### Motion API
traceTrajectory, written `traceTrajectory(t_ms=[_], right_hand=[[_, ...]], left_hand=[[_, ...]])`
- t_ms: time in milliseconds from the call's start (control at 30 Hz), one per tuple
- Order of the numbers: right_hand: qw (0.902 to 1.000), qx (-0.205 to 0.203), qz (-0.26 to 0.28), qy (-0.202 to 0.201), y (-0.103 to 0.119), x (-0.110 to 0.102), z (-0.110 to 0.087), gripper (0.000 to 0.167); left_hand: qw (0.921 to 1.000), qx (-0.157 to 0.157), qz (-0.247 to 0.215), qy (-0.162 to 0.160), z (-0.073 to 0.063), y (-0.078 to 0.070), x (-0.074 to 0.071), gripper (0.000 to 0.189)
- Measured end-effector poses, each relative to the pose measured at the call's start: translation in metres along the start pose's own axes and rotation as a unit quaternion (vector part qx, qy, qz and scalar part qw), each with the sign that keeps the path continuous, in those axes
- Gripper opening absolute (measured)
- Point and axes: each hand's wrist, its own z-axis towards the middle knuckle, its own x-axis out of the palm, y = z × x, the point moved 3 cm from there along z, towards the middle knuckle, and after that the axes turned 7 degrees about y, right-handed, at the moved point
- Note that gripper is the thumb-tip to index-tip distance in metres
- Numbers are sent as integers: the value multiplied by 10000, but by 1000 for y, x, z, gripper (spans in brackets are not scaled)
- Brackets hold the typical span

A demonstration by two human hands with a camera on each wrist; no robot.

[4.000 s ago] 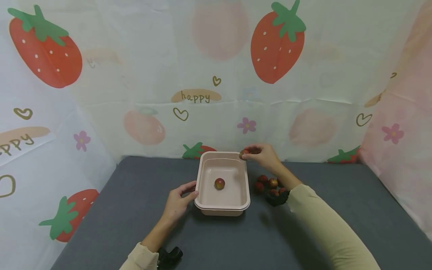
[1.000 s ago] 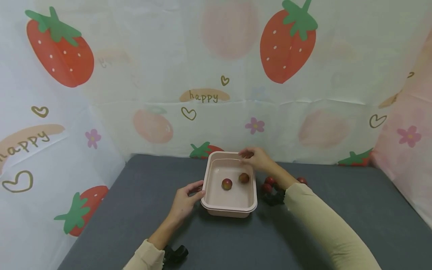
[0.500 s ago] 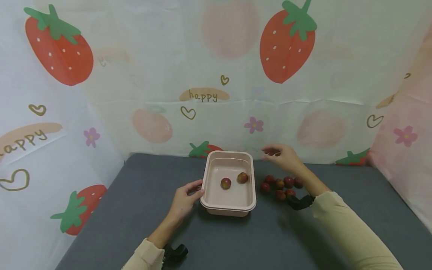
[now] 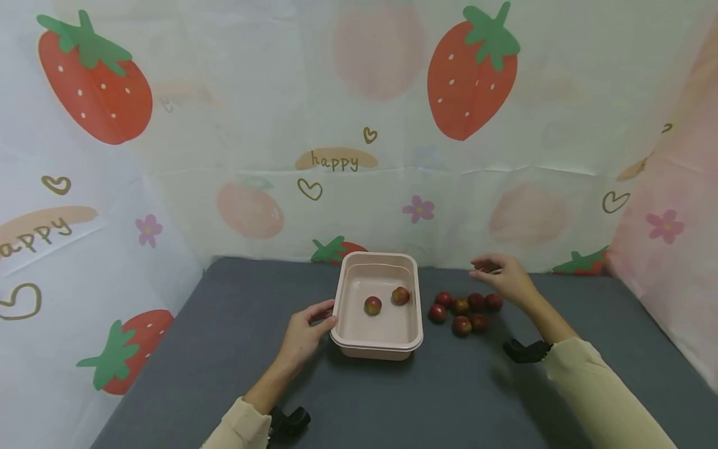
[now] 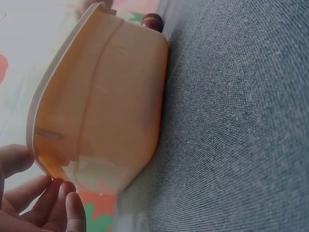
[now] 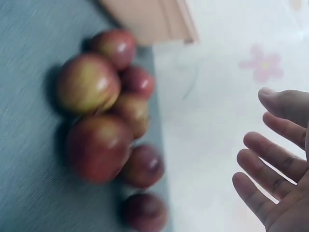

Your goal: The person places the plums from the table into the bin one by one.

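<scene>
A pale pink plastic box (image 4: 377,333) stands on the grey cloth with two red-and-yellow plums inside, one plum (image 4: 373,305) near the middle and another plum (image 4: 400,295) by the right wall. My left hand (image 4: 305,333) grips the box's left rim; in the left wrist view the thumb lies on one side of the rim and the fingers curl under it. To the right of the box lies a loose cluster of several plums (image 4: 461,326). Above and behind that cluster hovers my right hand (image 4: 505,279), its fingers (image 6: 260,166) apart and loosely bent, holding nothing.
A grey cloth (image 4: 359,405) covers the table. Close behind its far edge hangs a white curtain (image 4: 252,93) printed with strawberries, and more printed curtain encloses both sides. Black wrist cameras (image 4: 526,351) sit under both wrists.
A second plum, earlier in the right hand, now lies in the box. The emptied right hand has moved right, off the box and over the plum cluster. The left hand keeps its hold.
</scene>
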Motion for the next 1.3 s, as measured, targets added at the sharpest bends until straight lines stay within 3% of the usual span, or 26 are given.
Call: traceTrajectory(t_ms=[267,533,800,1300], right_hand=[[9976,674,69,-105,-44,-3,-17,42],[9937,1109,149,56,-70,-4,-28,49],[9927,1176,134,235,-77,5,-32,52],[9922,1210,-102,284,-82,18,-26,41]], left_hand=[[10000,10,22,-2,0,1,-1,37],[10000,4,-1,4,0,0,-1,37],[10000,-67,23,4,-1,0,0,37],[10000,-36,88,12,-3,-1,-1,37]])
